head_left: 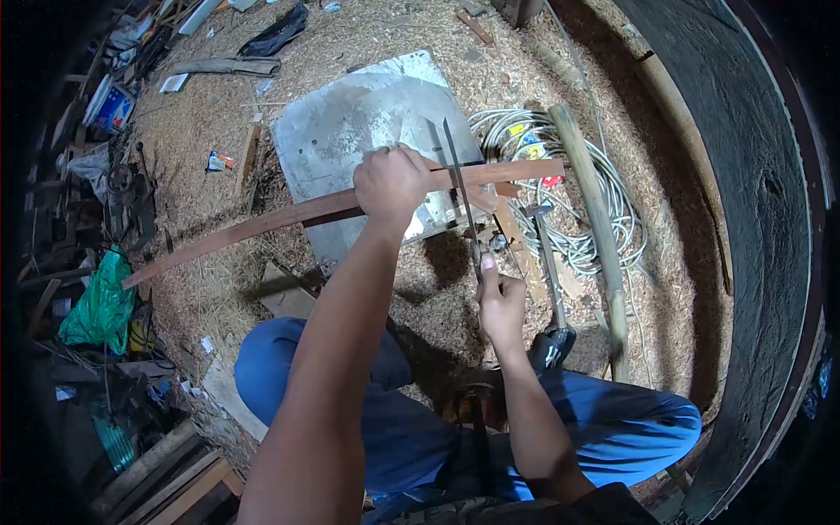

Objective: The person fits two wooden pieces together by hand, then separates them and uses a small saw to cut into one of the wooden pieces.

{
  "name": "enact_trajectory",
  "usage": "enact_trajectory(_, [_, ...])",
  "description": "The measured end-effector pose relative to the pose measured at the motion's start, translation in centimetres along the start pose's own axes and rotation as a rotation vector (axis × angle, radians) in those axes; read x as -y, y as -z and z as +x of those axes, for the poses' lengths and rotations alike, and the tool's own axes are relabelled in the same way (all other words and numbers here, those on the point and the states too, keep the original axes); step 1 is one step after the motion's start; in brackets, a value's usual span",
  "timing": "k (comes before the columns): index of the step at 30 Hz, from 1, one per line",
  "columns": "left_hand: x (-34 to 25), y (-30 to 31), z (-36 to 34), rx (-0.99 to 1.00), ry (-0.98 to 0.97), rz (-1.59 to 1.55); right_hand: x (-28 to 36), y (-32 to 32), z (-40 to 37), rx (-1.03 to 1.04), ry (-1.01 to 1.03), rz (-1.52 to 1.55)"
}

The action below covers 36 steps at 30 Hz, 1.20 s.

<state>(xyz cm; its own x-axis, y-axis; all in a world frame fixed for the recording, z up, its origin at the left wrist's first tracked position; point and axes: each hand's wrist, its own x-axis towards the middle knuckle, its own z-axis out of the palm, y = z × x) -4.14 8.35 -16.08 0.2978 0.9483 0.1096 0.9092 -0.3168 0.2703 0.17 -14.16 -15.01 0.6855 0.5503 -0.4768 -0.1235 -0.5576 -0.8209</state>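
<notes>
A long reddish wooden strip (pixel 254 229) lies across a grey metal-topped surface (pixel 350 109), its ends reaching past both sides. My left hand (pixel 391 182) is closed over the strip near its middle and presses it against the surface. My right hand (pixel 501 300) is wrapped round the handle of a long, narrow dark blade (pixel 458 171). That blade crosses the strip to the right of my left hand, its tip pointing up and away. Whether its edge has entered the wood cannot be made out. Shorter wood pieces (pixel 480 198) show beneath the strip.
Coiled pale cable (pixel 612 227) lies to the right, beside a wooden pole (pixel 595 210) and a hammer (pixel 551 262). A green plastic bag (pixel 101 302) and clutter are at the left. Stacked boards (pixel 188 486) stand lower left. Wood shavings cover the ground.
</notes>
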Motion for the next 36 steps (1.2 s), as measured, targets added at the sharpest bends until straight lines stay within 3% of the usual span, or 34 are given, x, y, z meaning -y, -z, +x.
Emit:
enact_trajectory(2, [-0.1,0.0,0.0,-0.014,-0.003,-0.009,-0.2,0.9,-1.3,0.025,-0.102,0.097])
enact_trajectory(6, [0.0,-0.1,0.2,-0.037,0.004,-0.009,-4.7,1.5,-3.9,-0.002,-0.076,0.093])
enact_trajectory(12, [0.0,-0.1,-0.1,-0.016,-0.012,-0.012,0.8,-0.1,0.5,0.004,0.011,0.037])
enact_trajectory(16, [-0.1,0.0,0.2,0.007,0.009,-0.004,-1.7,1.5,-4.5,0.009,-0.041,0.159])
enact_trajectory(20, [-0.1,-0.2,0.2,-0.006,0.001,-0.023,-1.3,1.1,-2.2,0.007,-0.068,0.034])
enact_trajectory(21, [0.0,-0.4,0.2,-0.025,-0.013,-0.017,-0.8,0.4,-0.7,-0.019,0.012,-0.041])
enact_trajectory(26, [-0.3,0.2,0.1,0.014,0.024,0.003,-0.3,0.6,-2.1,-0.021,0.021,0.038])
enact_trajectory(28, [-0.4,0.4,0.1,0.018,0.024,0.026,-1.9,1.7,-4.7,0.008,-0.084,0.141])
enact_trajectory(32, [-0.2,0.0,0.1,-0.003,-0.003,-0.015,-1.1,1.1,-1.5,0.013,-0.069,-0.016])
enact_trajectory(36, [0.0,-0.2,0.0,-0.021,-0.012,-0.002,0.6,-1.0,1.0,-0.035,0.101,0.005])
